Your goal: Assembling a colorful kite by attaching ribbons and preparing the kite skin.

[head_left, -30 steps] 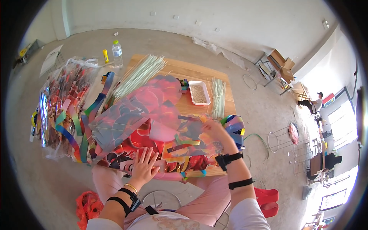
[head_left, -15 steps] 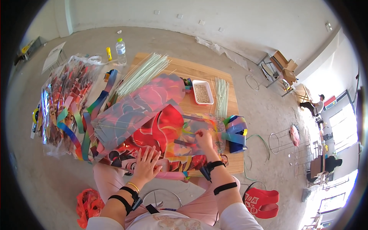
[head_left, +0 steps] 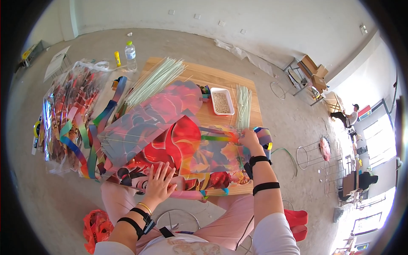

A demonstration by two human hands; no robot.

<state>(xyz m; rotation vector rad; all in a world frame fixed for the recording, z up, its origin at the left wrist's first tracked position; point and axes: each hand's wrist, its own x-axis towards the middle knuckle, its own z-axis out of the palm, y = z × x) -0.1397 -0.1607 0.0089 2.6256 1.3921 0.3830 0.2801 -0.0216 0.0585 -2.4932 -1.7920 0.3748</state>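
My left hand point(head_left: 160, 183) lies flat with fingers spread on a glossy sheet printed with a red figure point(head_left: 180, 138). At the sheet's right side, my right hand point(head_left: 250, 139) has its fingertips closed on the end of a green-to-orange rainbow tape strip point(head_left: 219, 138) that stretches left across the print. Just beyond that hand sits a roll of rainbow tape point(head_left: 264, 135), partly hidden by it. Over the upper left of the red print lies a stack of semi-clear printed sheets point(head_left: 144, 121) with thin sticks on it.
Pale thin sticks lie in a large bundle point(head_left: 155, 80) and a smaller one point(head_left: 243, 106). Between them is a white tray point(head_left: 222, 114) of small pieces. Plastic-wrapped prints point(head_left: 68, 114) and rainbow ribbons point(head_left: 76, 146) cover the left. A bottle point(head_left: 130, 56) and yellow tube point(head_left: 117, 58) stand behind.
My right hand has moved right, from over the print to beside the tape roll. The rainbow strip now shows across the print. My left hand stays pressed on the sheet.
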